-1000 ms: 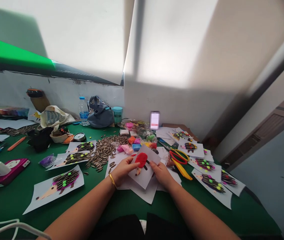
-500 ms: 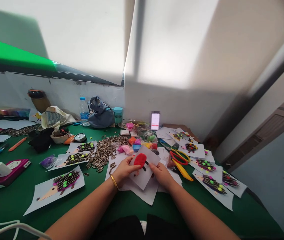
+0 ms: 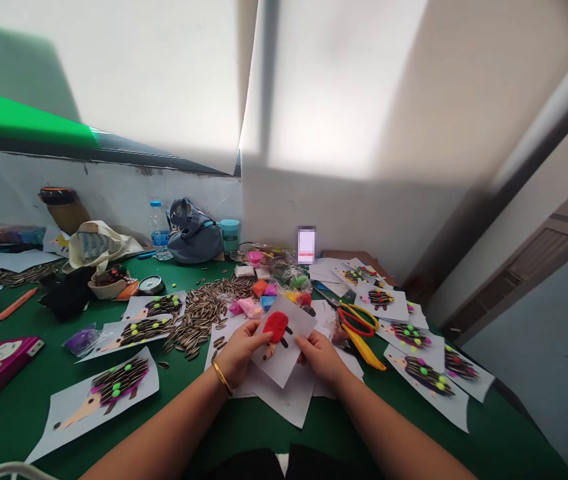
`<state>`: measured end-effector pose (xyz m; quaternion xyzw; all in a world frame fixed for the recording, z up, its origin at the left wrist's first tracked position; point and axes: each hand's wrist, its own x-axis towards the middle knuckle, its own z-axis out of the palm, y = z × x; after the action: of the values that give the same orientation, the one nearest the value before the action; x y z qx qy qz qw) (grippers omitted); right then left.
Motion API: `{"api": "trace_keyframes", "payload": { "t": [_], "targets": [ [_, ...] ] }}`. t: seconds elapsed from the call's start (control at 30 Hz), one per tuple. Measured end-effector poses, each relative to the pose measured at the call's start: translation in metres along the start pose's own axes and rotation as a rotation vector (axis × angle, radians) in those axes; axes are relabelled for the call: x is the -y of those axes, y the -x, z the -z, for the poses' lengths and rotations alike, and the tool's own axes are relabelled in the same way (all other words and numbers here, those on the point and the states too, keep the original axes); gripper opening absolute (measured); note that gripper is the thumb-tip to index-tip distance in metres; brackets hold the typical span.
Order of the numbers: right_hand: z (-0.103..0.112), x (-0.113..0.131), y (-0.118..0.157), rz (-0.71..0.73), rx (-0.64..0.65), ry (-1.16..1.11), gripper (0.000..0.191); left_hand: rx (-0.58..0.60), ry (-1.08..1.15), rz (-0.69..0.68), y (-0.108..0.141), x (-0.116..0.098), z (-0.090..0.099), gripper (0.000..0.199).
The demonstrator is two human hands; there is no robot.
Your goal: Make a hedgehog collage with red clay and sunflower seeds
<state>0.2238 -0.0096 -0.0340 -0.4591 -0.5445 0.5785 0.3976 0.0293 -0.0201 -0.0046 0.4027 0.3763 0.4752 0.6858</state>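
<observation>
Between my two hands is a white paper card (image 3: 287, 363), held tilted above other sheets. A flat red clay body (image 3: 276, 327) with dark legs and a small peach head is stuck on it. My left hand (image 3: 243, 350) pinches the card's left edge, its thumb beside the red clay. At the right edge, my right hand (image 3: 318, 353) grips the card with thumb on top and fingers behind. Loose white sheets (image 3: 291, 403) lie under the card. Just beyond are bags of coloured clay (image 3: 259, 303) and a heap of striped sunflower seeds (image 3: 201, 313).
Finished hedgehog cards (image 3: 107, 400) lie at left, more hedgehog cards (image 3: 421, 380) at right. Red-and-yellow scissors (image 3: 359, 320) and a yellow cutter (image 3: 367, 350) lie right of my hands. A water bottle (image 3: 159, 230), blue bag (image 3: 194, 233) and phone (image 3: 307, 245) stand by the wall.
The view has turned slightly, so most table items appear shifted left and a little lower. Both hands still hold the card, and its peach head shows more clearly.
</observation>
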Motion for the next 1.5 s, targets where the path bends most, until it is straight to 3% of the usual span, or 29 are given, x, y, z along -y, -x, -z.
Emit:
{"api": "trace_keyframes", "payload": {
  "t": [0.17, 0.33, 0.5, 0.73, 1.0, 1.5],
  "targets": [
    [0.002, 0.002, -0.001, -0.017, -0.009, -0.037, 0.051, 0.004, -0.014, 0.056, -0.003, -0.009, -0.005, 0.026],
    [0.003, 0.0, -0.004, -0.068, -0.053, -0.023, 0.05, -0.006, 0.041, 0.089, -0.009, -0.015, -0.012, 0.033],
    [0.003, -0.002, -0.006, -0.058, -0.028, -0.07, 0.05, 0.002, 0.07, 0.099, -0.017, -0.008, -0.006, 0.028],
    [0.001, -0.007, -0.007, -0.068, 0.016, -0.164, 0.048, -0.009, 0.129, 0.133, -0.018, 0.002, 0.001, 0.036],
    [0.002, 0.004, -0.006, -0.06, 0.032, -0.123, 0.046, -0.041, 0.11, 0.109, -0.017, 0.006, 0.0, 0.039],
    [0.0, 0.002, -0.01, -0.05, -0.073, -0.111, 0.053, -0.067, 0.119, 0.004, -0.019, 0.01, -0.001, 0.037]
  ]
}}
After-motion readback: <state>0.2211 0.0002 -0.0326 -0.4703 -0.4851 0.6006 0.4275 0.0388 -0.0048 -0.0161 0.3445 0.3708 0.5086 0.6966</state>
